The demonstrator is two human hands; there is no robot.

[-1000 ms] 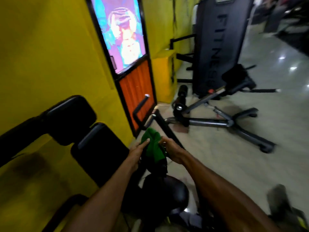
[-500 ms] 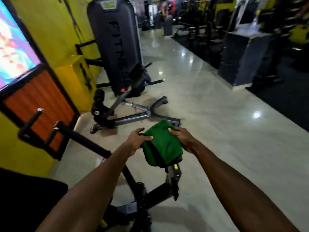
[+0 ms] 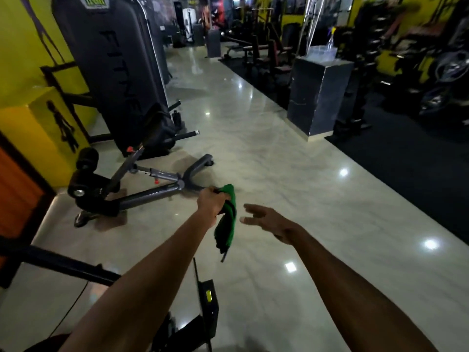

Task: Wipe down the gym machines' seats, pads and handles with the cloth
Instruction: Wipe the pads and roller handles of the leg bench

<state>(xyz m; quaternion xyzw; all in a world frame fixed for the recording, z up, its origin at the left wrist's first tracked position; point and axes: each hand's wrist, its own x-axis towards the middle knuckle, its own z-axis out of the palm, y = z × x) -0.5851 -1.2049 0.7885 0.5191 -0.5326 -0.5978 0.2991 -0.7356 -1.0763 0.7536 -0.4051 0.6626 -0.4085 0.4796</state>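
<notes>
Head view: the green cloth [image 3: 226, 219] is gripped at its top in the fist of the left hand [image 3: 212, 203], and the rest hangs loose below it in mid-air, over the pale glossy floor [image 3: 291, 153]. The right hand [image 3: 266, 219] is held open just beside the cloth, fingers spread, touching nothing. No seat, pad or handle is being touched at this moment. The low bench [image 3: 142, 181] with its roller pads lies ahead to the left, in front of a tall dark weight machine [image 3: 111, 67].

Several risks can be judged from this. The cloth is pinched by one end only, so it could be dropped or dragged across the floor and dirtied before a pad is reached. The shiny floor looks slippery. Dark frame bars [image 3: 63, 265] close to the person's feet could be tripped over.
</notes>
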